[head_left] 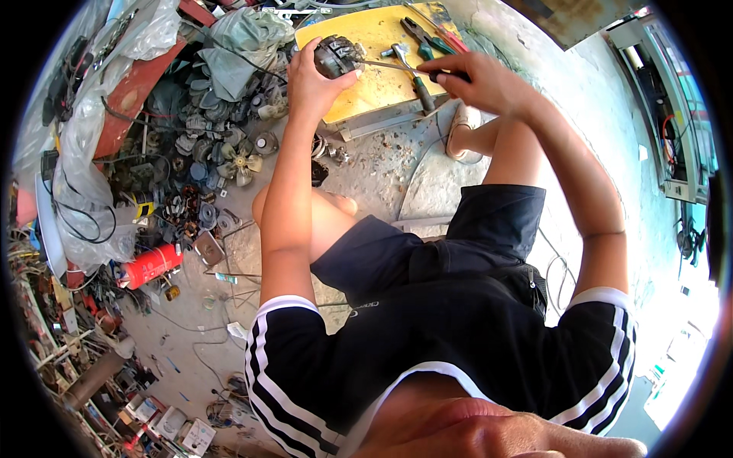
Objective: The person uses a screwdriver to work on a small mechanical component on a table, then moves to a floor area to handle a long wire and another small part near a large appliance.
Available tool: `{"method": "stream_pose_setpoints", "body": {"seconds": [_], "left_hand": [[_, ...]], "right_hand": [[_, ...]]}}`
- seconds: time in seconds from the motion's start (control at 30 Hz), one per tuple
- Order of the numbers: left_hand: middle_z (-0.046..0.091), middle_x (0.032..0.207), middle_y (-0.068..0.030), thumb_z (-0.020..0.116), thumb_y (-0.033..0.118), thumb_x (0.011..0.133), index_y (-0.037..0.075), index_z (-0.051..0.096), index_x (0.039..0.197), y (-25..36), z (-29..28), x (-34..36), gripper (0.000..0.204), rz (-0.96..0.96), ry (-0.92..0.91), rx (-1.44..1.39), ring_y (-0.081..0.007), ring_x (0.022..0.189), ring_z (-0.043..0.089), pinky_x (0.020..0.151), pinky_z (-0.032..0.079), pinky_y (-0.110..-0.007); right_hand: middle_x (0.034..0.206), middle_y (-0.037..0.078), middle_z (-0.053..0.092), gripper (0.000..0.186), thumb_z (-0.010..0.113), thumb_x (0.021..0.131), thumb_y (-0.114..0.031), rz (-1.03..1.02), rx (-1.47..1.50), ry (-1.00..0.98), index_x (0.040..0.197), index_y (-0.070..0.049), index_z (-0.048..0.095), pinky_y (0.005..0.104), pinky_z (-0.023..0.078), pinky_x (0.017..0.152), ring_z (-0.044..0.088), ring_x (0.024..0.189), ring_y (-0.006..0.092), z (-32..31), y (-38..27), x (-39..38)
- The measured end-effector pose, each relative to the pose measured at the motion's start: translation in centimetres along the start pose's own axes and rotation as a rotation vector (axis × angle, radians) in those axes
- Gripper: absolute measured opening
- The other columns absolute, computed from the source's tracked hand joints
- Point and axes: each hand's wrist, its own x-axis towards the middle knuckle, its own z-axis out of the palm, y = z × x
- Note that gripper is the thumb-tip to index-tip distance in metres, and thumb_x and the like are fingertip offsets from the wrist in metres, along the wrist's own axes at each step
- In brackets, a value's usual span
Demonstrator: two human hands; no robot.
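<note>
My left hand [311,88] is closed round a dark, ribbed motor part [334,56] at the left of a yellow-topped work board [359,103]. In my right hand [485,82] is the black handle of a screwdriver [393,67], gripped from the right. Its thin shaft points left, with the tip at the motor part; whether it touches is too small to tell. Under the shaft lies a hammer [416,84] with a dark green handle. Farther back on the board are green-handled pliers [418,34] and a tool with a red handle [452,40].
Heaps of dark machine parts and plastic bags [244,34] crowd the left side. A pale fan blade [240,165] and a red cylinder [154,266] lie there. Cables cross the concrete floor [374,164]. A metal-framed cabinet [660,99] stands at the far right.
</note>
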Motion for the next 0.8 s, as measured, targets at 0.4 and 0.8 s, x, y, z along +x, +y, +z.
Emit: {"method": "stream_pose_setpoints", "body": {"seconds": [0.4,0.8], "left_hand": [[0.053,0.127,-0.0170,0.087,0.038,0.059,0.008,0.049,0.131,-1.0,-0.4,0.2,0.087,-0.009,-0.015,-0.051,-0.0335,0.116,0.052,0.100,0.042,-0.042],[0.051,0.128,-0.0149,0.086,0.041,0.058,0.011,0.047,0.133,-0.7,-0.4,-0.2,0.089,-0.030,-0.045,-0.046,-0.0348,0.119,0.048,0.100,0.042,-0.044]], "right_hand": [[0.090,0.014,0.068,0.030,0.050,0.096,-0.018,-0.096,-0.451,0.079,0.122,-0.014,0.063,0.0406,0.053,0.071,0.067,0.080,0.0310,1.7,-2.1,1.5],[0.090,0.011,0.070,0.031,0.046,0.097,-0.019,0.071,-0.152,-0.003,0.120,-0.016,0.067,0.0371,0.052,0.078,0.066,0.079,0.0251,-1.6,-1.7,1.0]]}}
